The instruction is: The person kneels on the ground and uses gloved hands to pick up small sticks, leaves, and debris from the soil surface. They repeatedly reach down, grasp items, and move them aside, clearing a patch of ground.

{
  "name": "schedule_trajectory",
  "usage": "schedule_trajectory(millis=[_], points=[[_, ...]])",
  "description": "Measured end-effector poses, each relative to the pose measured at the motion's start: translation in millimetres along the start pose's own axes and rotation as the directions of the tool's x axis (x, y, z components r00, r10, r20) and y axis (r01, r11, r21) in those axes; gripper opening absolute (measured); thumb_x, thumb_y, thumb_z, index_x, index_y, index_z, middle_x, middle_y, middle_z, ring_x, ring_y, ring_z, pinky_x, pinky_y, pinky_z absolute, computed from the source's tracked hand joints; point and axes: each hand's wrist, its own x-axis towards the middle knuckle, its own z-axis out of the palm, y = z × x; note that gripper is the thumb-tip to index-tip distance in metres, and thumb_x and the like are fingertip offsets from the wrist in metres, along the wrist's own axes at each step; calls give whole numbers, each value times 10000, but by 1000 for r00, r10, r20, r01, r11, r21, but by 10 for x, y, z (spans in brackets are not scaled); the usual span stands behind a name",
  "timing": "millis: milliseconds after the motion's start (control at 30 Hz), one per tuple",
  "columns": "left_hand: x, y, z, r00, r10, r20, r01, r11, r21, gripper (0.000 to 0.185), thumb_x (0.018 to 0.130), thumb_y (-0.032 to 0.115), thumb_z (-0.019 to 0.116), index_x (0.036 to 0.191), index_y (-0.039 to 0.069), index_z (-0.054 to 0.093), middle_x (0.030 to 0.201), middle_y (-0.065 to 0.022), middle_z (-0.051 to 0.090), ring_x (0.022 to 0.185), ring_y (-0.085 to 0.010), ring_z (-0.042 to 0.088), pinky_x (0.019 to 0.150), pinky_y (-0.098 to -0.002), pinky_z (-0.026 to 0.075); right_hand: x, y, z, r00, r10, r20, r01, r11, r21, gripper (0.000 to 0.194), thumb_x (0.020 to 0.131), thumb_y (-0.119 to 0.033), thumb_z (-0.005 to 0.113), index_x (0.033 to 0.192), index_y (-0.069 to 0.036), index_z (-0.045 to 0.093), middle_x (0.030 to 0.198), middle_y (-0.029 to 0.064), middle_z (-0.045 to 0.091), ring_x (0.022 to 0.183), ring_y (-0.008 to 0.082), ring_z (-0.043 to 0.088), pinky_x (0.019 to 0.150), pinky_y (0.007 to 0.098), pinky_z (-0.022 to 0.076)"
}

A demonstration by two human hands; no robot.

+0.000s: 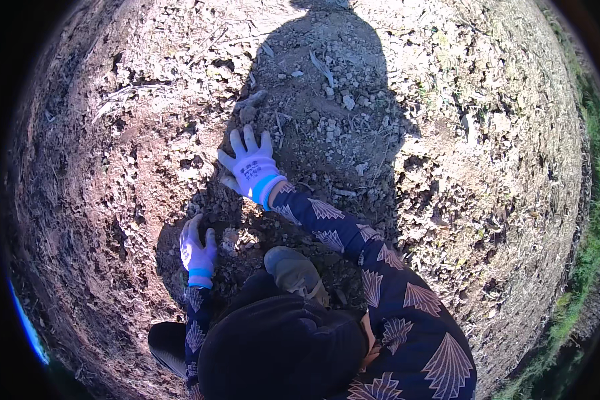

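Note:
My right hand (250, 165), in a pale knit work glove with a blue cuff and dark printing on its back, reaches forward over the shaded soil (325, 135). Its fingers are spread, palm down, with nothing visible in them; whatever lies under the palm is hidden. Just past the fingertips lie a brown soil clod (247, 114) and a longish lump (252, 98) of unclear kind. Lower and to the left, my left hand (198, 250), gloved the same way, hangs over or rests on dark soil, thumb apart from the fingers. I see no object in it.
My shoe (296, 274) stands on the ground close behind the hands. Dry stalk pieces (322, 67) and pale clods (348, 102) lie scattered ahead. Sunlit, rough soil with plant litter (485, 165) spreads around, and green grass (597, 175) borders the field at the right.

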Motion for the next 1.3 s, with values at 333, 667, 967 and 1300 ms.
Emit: schedule_trajectory(millis=[333,667,967,1300], points=[[-7,135,160,991,134,11,-133,971,200,428,876,186,613,1289,87,559,1257,-173,568,1196,-383,486,1026,-463,404,-392,-228,92,968,103,230,-132,984,118,400,823,-111,614,1210,-164,532,1352,154,413,1156,365,513,767,456,557],[-69,85,152,981,191,-25,-183,965,187,396,891,179,590,1273,79,566,1240,-163,576,1188,-383,489,1006,-469,414,-1270,257,-46,837,246,489,-525,106,845,245,899,-82,533,1138,-49,576,949,119,654,860,243,635,819,376,510],[-62,167,261,973,216,-77,-199,963,183,385,872,179,603,1240,65,590,1209,-173,588,1171,-390,500,990,-471,426,-1982,1773,-1033,855,467,-226,-445,884,142,438,836,-181,648,1255,-149,523,1324,157,512,1203,388,509,982,461,439],[2,277,69,989,105,-102,-89,985,149,403,840,256,632,1227,155,587,1208,-100,575,1197,-342,480,961,-479,417,-2596,2799,-311,655,659,-371,-668,734,124,372,832,-129,684,1176,-45,571,1068,155,589,903,283,631,758,378,531]])
